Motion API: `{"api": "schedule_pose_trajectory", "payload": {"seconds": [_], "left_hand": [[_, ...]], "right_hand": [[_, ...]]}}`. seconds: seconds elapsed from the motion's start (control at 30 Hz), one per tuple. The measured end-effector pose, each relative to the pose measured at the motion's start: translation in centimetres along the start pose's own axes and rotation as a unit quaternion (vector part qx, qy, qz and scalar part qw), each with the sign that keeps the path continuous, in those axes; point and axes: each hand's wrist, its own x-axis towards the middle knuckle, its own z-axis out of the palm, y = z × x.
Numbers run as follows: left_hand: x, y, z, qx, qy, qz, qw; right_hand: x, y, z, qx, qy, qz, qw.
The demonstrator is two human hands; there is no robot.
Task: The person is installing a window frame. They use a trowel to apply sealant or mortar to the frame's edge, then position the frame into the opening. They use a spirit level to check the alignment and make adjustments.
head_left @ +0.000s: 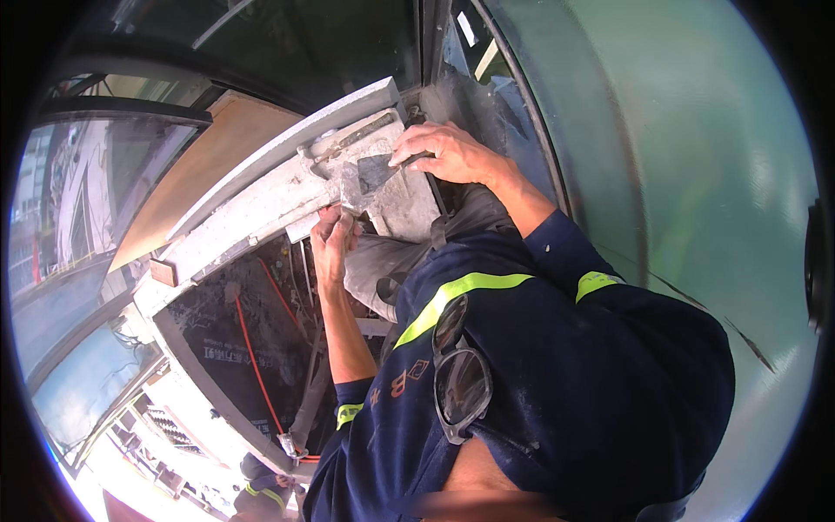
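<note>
My left hand is closed around the lower end of a scraper-like tool whose pale, mortar-smeared flat blade points away from me. Its handle is mostly hidden in the fist. Facing it from the right, my right hand has its thumb and fingers bent at the edge of a flat dark grey plate, apparently pinching it. Blade and plate lie side by side, seemingly touching. Beneath both is a rough, whitish ledge coated with mortar or dust.
A raised pale slab runs along the ledge's far side. A small brown block sits farther left. Below the ledge, a dark sheet has a red cord across it. Green glass stands close on my right. Another person is at lower left.
</note>
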Motion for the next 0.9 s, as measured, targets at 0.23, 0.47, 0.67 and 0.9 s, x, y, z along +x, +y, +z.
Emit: {"api": "schedule_pose_trajectory", "payload": {"seconds": [0.23, 0.47, 0.67, 0.9], "left_hand": [[-0.9, 1.1, 1.2, -0.041, 0.020, 0.101, 0.994], [-2.3, 2.9, 0.6, -0.062, 0.127, 0.227, 0.964], [-3.2, 4.6, -1.9, -0.064, 0.009, 0.138, 0.988], [-7.8, 4.0, -0.9, -0.129, -0.060, 0.150, 0.978]], "right_hand": [[0.1, -0.6, -2.0, 0.014, 0.051, -0.028, 0.998], [0.6, -2.8, -4.0, 0.065, 0.087, 0.030, 0.994], [3.0, -7.8, -7.1, 0.403, -0.093, 0.132, 0.901], [6.3, -6.5, -8.1, 0.278, -0.343, 0.128, 0.888]]}}
